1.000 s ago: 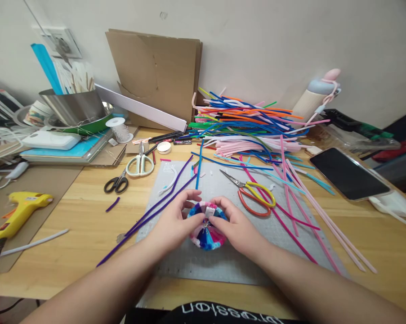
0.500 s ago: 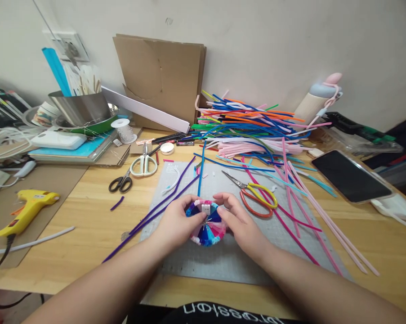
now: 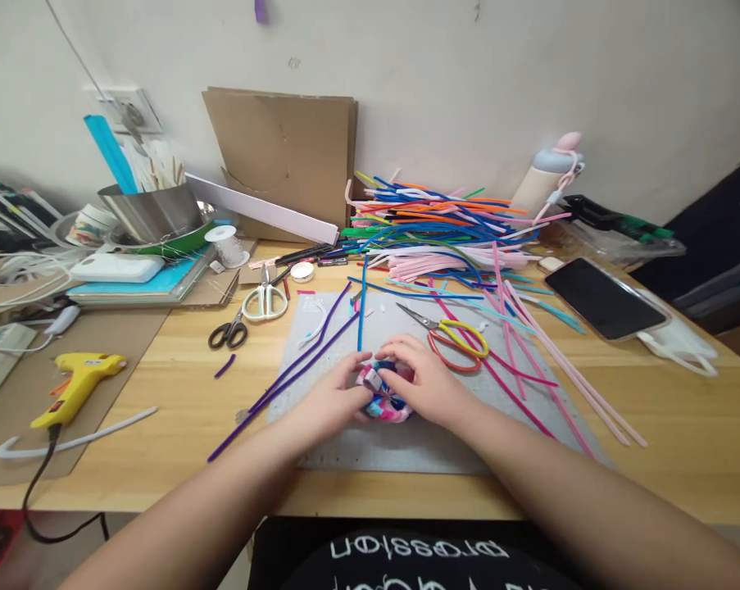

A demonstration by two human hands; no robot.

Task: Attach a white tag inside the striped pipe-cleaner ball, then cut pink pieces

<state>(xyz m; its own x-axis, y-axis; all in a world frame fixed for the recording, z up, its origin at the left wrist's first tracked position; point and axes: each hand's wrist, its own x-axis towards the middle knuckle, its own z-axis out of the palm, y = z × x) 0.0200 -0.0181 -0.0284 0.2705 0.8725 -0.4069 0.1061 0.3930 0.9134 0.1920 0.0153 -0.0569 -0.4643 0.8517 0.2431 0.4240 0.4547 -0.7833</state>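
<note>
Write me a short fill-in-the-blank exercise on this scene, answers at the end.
1. The left hand and right hand hold a multicoloured round piece over a grey ____.
2. The orange-and-yellow-handled scissors lie nearer the ____ hand.
3. The glue gun at the left is mostly ____ in colour.
4. The brown sheets leaning against the wall are made of ____.

Missing words: mat; right; yellow; cardboard.
</note>
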